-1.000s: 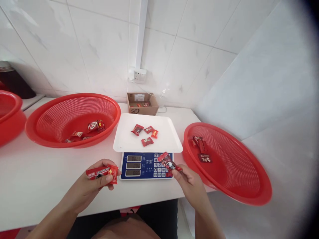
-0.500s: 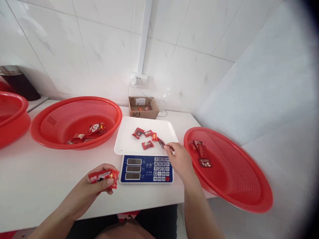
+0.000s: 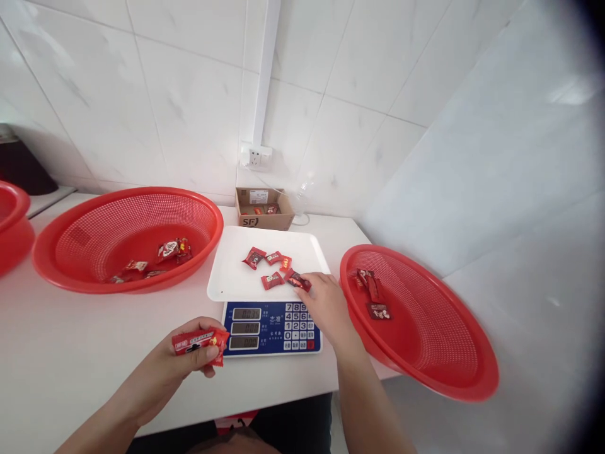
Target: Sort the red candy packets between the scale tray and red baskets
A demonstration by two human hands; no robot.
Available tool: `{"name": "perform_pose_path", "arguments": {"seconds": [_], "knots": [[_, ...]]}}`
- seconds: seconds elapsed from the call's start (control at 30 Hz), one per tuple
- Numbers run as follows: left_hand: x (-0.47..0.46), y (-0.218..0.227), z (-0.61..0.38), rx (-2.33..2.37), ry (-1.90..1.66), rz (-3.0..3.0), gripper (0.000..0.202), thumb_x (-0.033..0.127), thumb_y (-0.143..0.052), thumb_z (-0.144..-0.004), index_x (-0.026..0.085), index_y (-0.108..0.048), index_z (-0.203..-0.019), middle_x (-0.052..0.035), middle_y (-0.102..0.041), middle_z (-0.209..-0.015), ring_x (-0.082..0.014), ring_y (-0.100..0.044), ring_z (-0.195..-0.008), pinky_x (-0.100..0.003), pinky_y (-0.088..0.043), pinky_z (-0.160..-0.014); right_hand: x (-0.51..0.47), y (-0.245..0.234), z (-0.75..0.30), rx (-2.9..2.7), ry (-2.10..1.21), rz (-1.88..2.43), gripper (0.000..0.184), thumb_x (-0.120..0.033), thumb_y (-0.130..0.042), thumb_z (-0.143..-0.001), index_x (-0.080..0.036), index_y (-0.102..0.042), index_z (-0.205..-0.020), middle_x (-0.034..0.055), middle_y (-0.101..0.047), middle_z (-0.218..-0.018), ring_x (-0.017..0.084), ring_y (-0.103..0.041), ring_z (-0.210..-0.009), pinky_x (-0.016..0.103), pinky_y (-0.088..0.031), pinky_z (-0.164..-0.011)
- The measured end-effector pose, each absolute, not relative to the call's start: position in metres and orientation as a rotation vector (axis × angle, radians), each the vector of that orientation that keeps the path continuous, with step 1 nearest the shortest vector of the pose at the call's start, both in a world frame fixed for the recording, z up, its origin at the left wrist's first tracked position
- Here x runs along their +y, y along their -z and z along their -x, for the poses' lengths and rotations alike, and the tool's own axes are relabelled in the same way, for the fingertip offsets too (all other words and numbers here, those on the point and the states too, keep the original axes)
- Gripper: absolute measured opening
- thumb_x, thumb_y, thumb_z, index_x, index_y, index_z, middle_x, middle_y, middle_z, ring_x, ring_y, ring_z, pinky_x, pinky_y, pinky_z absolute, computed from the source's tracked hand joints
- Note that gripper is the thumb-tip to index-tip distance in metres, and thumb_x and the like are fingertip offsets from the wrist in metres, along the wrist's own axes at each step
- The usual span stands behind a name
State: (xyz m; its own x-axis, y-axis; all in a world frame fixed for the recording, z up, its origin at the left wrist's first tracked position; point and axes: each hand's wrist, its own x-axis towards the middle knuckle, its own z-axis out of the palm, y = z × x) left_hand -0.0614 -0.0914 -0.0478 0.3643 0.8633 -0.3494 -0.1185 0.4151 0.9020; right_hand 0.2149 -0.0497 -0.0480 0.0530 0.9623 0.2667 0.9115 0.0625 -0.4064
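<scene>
My left hand (image 3: pixel 196 353) is closed around red candy packets (image 3: pixel 191 342), in front of the scale's left side; the palm hides how many there are. My right hand (image 3: pixel 324 306) reaches over the right part of the white weighing tray (image 3: pixel 231 277). Its thumb and fingers are at the right end of a dark red candy packet (image 3: pixel 297 280), which lies on the tray. Several other small wrapped candies (image 3: pixel 271 280) lie just left of it. Below the tray is the scale's blue panel (image 3: pixel 276 328) with number keys and lit displays.
A red perforated basket (image 3: pixel 127 287) with candies stands left of the scale, another red basket (image 3: pixel 439 347) with candies to the right. Part of a further basket (image 3: pixel 14 233) shows at far left. Behind the tray sits a small cardboard box (image 3: pixel 269 221) against the tiled wall.
My right hand has lowered the dark red packet, which was tilted up, so it lies flatter on the tray. The top display reads higher. My left hand keeps its packets. The view has shifted slightly.
</scene>
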Motion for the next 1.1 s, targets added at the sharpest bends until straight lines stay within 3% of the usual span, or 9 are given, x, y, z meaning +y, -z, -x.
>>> {"name": "perform_pose_path", "arguments": {"seconds": [0.17, 0.43, 0.93, 1.1], "knots": [[-0.092, 0.049, 0.067, 1.013, -0.748, -0.929, 0.022, 0.036, -0.074, -0.070, 0.023, -0.068, -0.086, -0.0016, -0.062, -0.074, -0.0165, -0.052, -0.070, -0.026, -0.045, -0.060, -0.041, 0.043, -0.215, -1.858, -0.176, 1.891, 0.026, -0.021, -0.052, -0.081, -0.022, -0.064, -0.103, 0.0085, -0.068, -0.098, 0.027, -0.058, -0.095, 0.038, -0.042, -0.080], [-0.093, 0.046, 0.067, 1.020, -0.748, -0.925, 0.023, 0.038, -0.075, -0.069, 0.023, -0.068, -0.085, -0.0013, -0.061, -0.072, -0.0165, -0.052, -0.069, -0.025, -0.045, -0.060, -0.038, 0.038, -0.216, -1.628, -0.639, 1.671, 0.025, -0.035, -0.047, -0.085, -0.022, -0.062, -0.100, 0.0023, -0.070, -0.090, 0.018, -0.063, -0.082, 0.031, -0.044, -0.076], [-0.096, 0.048, 0.058, 1.049, -0.802, -0.906, 0.029, 0.045, -0.075, -0.064, 0.021, -0.068, -0.080, -0.0017, -0.058, -0.067, -0.0175, -0.048, -0.065, -0.028, -0.042, -0.058, -0.030, 0.040, -0.222, -1.540, -0.623, 1.633, 0.025, -0.037, -0.050, -0.083, -0.019, -0.066, -0.090, 0.0001, -0.065, -0.069, 0.017, -0.058, -0.068, 0.029, -0.043, -0.068], [-0.097, 0.049, 0.057, 1.060, -0.800, -0.904, 0.029, 0.044, -0.076, -0.062, 0.022, -0.068, -0.079, -0.0018, -0.058, -0.067, -0.0184, -0.049, -0.065, -0.028, -0.042, -0.058, -0.026, 0.044, -0.225, -1.578, -0.605, 1.636, 0.027, -0.034, -0.045, -0.085, -0.020, -0.067, -0.092, 0.0014, -0.068, -0.076, 0.018, -0.061, -0.072, 0.031, -0.045, -0.071]]}}
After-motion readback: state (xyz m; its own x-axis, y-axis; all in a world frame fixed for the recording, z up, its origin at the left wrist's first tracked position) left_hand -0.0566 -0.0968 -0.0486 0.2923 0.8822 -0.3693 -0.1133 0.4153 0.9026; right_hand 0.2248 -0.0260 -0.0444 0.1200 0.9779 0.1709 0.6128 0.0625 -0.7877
